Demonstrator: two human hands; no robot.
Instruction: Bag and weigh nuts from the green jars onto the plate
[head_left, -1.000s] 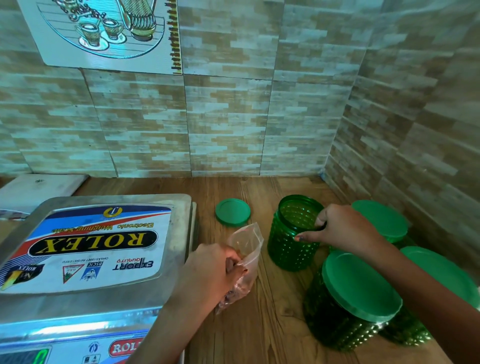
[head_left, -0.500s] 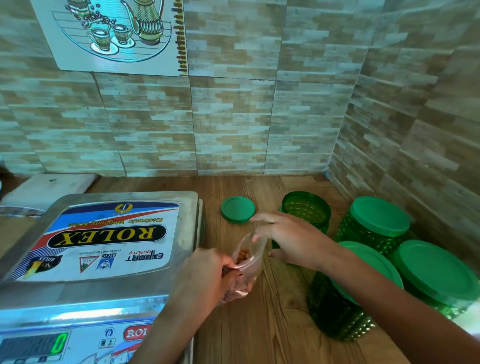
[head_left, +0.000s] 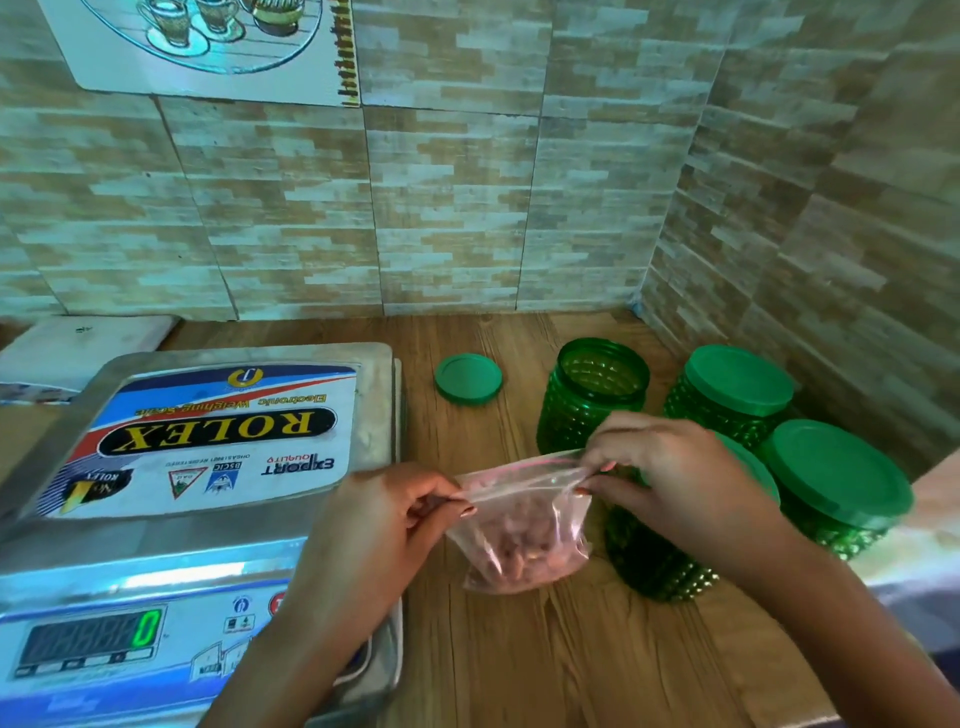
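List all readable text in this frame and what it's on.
"ROLEX": sticker on the scale pan, upside down to the camera.
"Electronic Weighing Scale": same sticker.
"EXPORT QUALITY": same sticker.
"BSCIC": small badge, same sticker.
"0": green digit on the display.
Other badges, fine print and front-panel icons: too small to read.

The sticker (head_left: 171, 470) on the scale (head_left: 376, 379) reads, upside down to the camera, "ROLEX", "Electronic Weighing Scale", "EXPORT QUALITY" and "BSCIC". The display (head_left: 78, 642) on the scale's front shows a green "0".
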